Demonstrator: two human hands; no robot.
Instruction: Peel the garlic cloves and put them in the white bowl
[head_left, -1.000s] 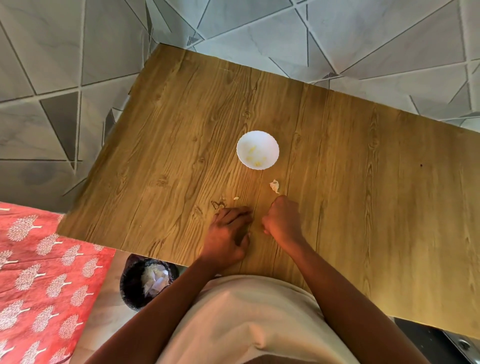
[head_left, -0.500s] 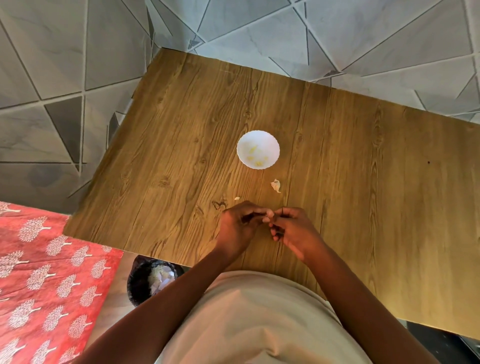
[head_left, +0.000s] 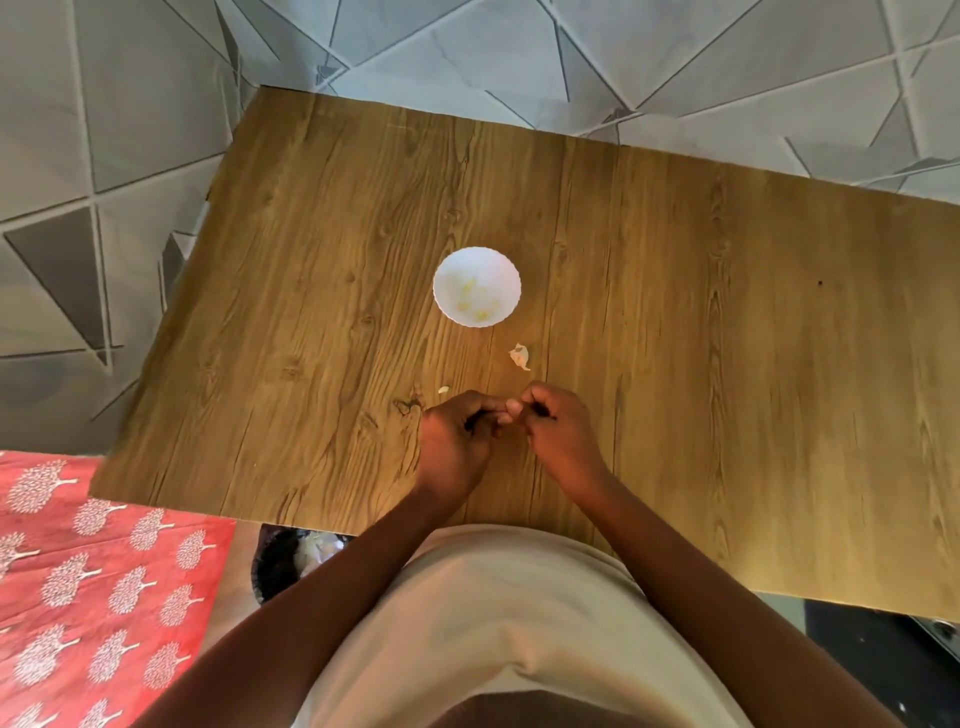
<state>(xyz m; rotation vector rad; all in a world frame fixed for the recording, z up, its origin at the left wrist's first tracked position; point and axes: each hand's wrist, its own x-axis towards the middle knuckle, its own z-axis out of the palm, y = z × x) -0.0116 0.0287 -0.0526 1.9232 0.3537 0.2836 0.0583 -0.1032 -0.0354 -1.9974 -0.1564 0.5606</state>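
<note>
Your left hand (head_left: 454, 441) and right hand (head_left: 553, 434) met fingertip to fingertip just above the wooden table (head_left: 727, 338), all fingers curled inward. Whatever clove they pinched was hidden between them, so you could not tell its long axis or which way it pointed. The white bowl (head_left: 477, 260) sat beyond your hands with pale peeled cloves (head_left: 470, 301) inside. A scrap of garlic skin (head_left: 519, 356) lay between bowl and right hand.

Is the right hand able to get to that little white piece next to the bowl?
Probably yes. The garlic piece lies in the open on the table, just beyond the right hand, with nothing between them. But that hand's fingers are curled, busy with the left hand.
</note>
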